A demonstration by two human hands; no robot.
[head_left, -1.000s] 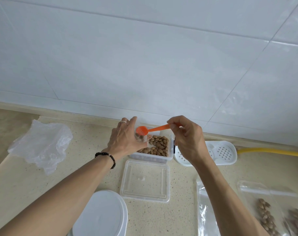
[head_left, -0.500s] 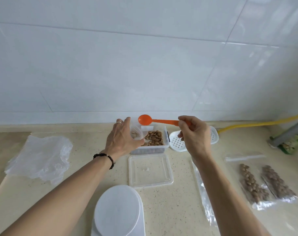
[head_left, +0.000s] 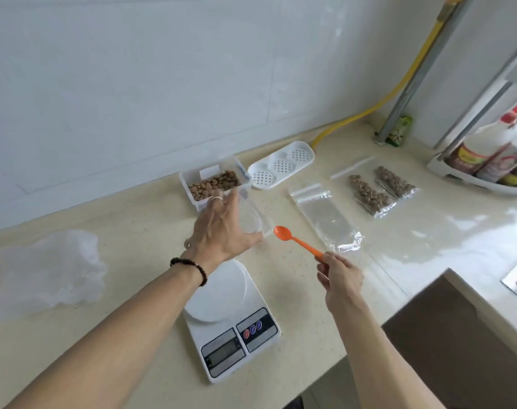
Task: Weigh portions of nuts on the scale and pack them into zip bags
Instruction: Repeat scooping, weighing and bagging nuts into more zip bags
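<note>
My left hand (head_left: 221, 231) grips a small clear plastic cup (head_left: 249, 223) just in front of the open clear box of nuts (head_left: 214, 184); what the cup holds is too blurred to tell. To its right, my right hand (head_left: 340, 278) pinches the handle of an orange spoon (head_left: 298, 242), whose bowl is empty and points toward the cup. The white digital scale (head_left: 230, 317) stands below my left wrist with a bare platform. An empty zip bag (head_left: 322, 214) lies flat to the right, and two filled bags of nuts (head_left: 369, 196) lie beyond it.
A crumpled clear plastic bag (head_left: 44, 270) lies at the left. Behind the empty bag sits a white perforated tray (head_left: 280, 165). A yellow hose (head_left: 399, 84) runs up the wall. A rack of bottles (head_left: 487, 160) stands far right, and a dark sink (head_left: 458, 335) opens at lower right.
Both hands have drawn back from over the nut box toward me. The spoon has dropped lower, to the right of the cup. My view has swung right and down, showing the scale's display.
</note>
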